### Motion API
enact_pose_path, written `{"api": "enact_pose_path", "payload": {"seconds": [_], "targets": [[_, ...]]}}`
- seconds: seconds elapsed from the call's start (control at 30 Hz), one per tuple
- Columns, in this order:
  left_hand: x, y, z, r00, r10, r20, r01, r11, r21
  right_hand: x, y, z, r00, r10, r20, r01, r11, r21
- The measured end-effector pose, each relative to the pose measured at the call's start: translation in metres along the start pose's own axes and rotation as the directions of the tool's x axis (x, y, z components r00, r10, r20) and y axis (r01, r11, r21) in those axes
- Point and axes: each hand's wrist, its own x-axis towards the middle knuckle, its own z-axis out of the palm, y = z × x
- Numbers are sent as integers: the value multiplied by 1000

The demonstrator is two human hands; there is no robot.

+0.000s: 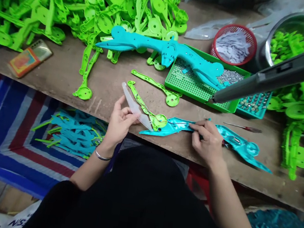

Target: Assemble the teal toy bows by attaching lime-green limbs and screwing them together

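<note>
My left hand (123, 119) is closed on a translucent, blade-shaped plastic sheet (136, 106), pinching its lower edge. That sheet lies against a lime-green plastic arm (142, 101), whose round end (158, 121) rests on the left part of a long blue plastic shell (178, 125). My right hand (207, 139) has its fingers bent and closed over the middle of the shell, gripping it there. A thin rod runs along the shell to my right fingertips; whether they also pinch it is unclear. Behind the shell lies a second green arm (156, 83).
A screwdriver (247, 128) lies behind the shell. A dark tool (273, 72) hangs over the green screw tray (190, 85). Beyond are a finished-looking blue shell (150, 44), a red basket (254, 45), a metal pot (266, 43) and heaped green parts (57, 2). A phone (31, 58) lies left.
</note>
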Motion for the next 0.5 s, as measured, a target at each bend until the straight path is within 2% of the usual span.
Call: {"api": "enact_pose_path", "payload": {"seconds": [0.2,0.5], "targets": [[4,-3,0,1000,-11,1,11,1000,10,2,-2,-1,998,-51,-42,51,999,3],[4,-1,5,999,-44,8,44,999,-2,1,-2,-1,999,-31,-29,31,999,21]]}}
